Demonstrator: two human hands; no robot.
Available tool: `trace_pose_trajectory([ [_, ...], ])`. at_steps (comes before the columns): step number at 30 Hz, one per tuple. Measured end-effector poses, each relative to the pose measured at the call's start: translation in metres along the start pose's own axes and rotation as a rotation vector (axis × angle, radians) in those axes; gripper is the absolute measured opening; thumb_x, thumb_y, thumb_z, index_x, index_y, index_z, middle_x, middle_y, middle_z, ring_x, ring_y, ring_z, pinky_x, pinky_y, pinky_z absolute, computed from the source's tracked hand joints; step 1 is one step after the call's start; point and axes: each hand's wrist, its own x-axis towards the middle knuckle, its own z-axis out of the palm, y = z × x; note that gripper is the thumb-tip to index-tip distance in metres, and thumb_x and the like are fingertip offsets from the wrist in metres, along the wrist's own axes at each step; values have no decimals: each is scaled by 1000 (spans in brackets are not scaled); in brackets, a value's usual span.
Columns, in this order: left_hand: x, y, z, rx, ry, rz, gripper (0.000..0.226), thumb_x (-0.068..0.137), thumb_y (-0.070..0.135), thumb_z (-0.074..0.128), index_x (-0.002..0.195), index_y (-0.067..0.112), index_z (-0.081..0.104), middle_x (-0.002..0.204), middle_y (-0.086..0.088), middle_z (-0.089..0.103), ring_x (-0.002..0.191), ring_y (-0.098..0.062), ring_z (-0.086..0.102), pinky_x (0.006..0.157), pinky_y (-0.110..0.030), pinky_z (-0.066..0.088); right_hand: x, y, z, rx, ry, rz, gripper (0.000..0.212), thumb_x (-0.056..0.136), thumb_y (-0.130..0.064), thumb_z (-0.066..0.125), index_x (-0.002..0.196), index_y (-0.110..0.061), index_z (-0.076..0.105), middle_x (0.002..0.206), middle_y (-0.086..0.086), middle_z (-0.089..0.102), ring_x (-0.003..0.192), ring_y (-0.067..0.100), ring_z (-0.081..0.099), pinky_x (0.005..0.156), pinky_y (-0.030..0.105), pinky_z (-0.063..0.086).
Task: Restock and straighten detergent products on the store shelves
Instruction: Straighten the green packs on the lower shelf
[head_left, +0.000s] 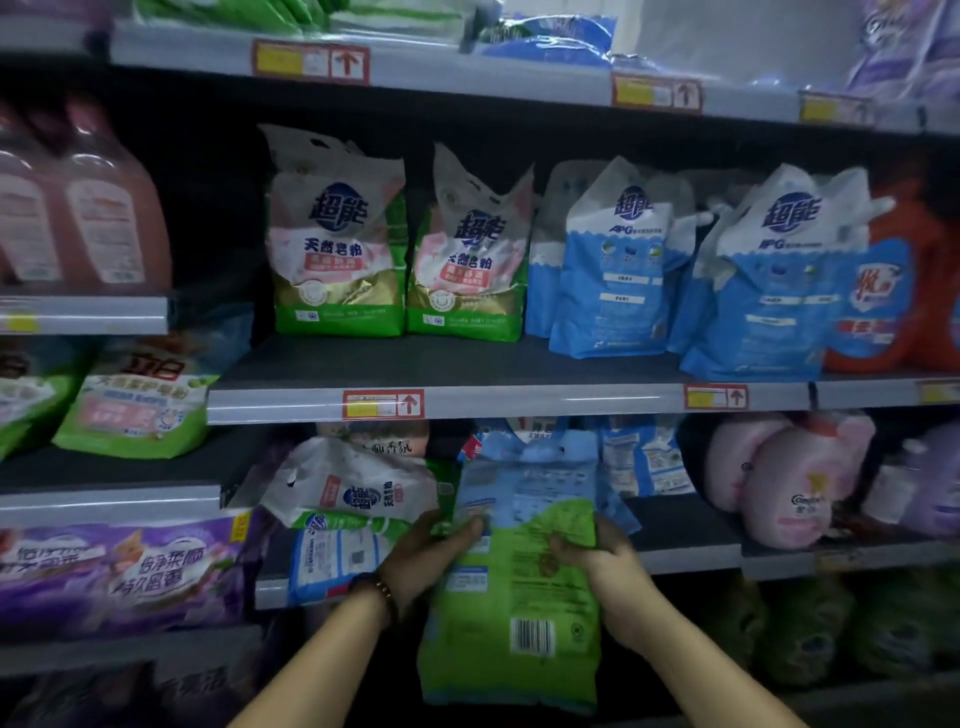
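Store shelves w/ detergent: left hand (426, 556) & right hand (605, 571) grip green bag (511, 582) at lower shelf's front edge (680, 558), restocking; next, stand it upright in gap.

Above the fingers (467, 527), two green-and-pink detergent bags (337, 244) read "超能" and "天然皂粉". Up and right of the fingers, two blue bags (618, 270) read "超能" and "APG". Shelf-edge price tags (383, 404) carry red arrows; smaller print is unreadable.
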Motion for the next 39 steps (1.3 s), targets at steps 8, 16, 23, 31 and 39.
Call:
trace_pose_trajectory([
  [8,-71,-2,-11,-436,257,223,81,58,48,102,129,29,67,123,-11,77,111,-39,75,100,-65,55,-56,-55,44,-206,-265,-248,31,93,7,71,118,-11,69,108,5,81,99,25,78,77,32,62],
  [16,-153,55,-64,-457,545,492,50,77,8,88,121,10,64,112,-22,78,102,-49,74,87,-65,61,-57,-74,107,-97,-323,-347,47,83,-10,85,124,-15,62,120,5,77,108,23,76,83,40,64],
  [23,-192,59,-130,-520,718,453,59,66,19,99,117,13,69,111,-18,79,104,-45,75,94,-70,57,-63,-45,172,-92,-561,-185,72,72,-23,94,132,-12,58,119,10,78,108,32,76,96,52,61],
  [31,-235,45,-214,-478,834,315,74,59,38,98,122,17,67,109,-9,81,101,-36,78,92,-64,60,-69,9,272,-79,-558,-116,62,67,2,95,121,-2,66,104,11,82,96,31,79,85,45,64],
  [39,-276,-5,-307,-261,490,123,93,73,-13,86,139,41,48,128,-16,74,118,-41,71,103,-61,55,-63,32,371,135,-599,31,69,65,6,88,126,-13,63,108,21,79,97,43,77,83,58,63],
])
